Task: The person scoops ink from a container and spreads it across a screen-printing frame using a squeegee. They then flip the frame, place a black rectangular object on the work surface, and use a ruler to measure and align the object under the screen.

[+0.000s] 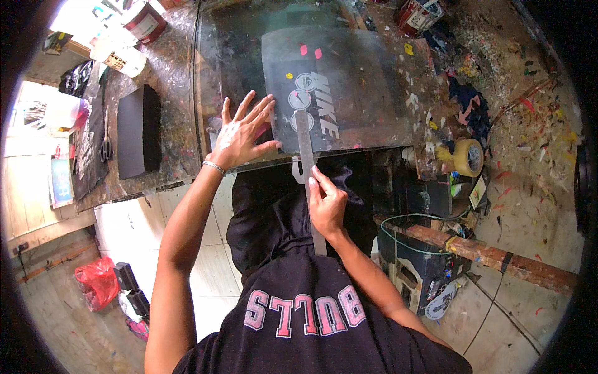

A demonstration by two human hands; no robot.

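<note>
My left hand (242, 134) is spread, its fingertips at the left edge of a clear film sheet (367, 75) on a glass-topped table (230, 62). Dark lettering and several round emblems are printed on the sheet. In my right hand (328, 209), just off the table's front edge, is a long metal ruler (304, 140), gripped between thumb and fingers. The ruler's far end lies over the lowest round emblem, and its near end reaches back to my black shirt. Small pink and yellow bits (304, 49) show near the top of the sheet.
To the left, a black box-like block (139, 131) and scissors (106, 148) rest on the stained worktop. Paint cans (144, 22) and a white tub (128, 59) stand behind them. At right are a tape roll (467, 157) and dark rags (470, 103). A wooden beam (498, 258) juts out below.
</note>
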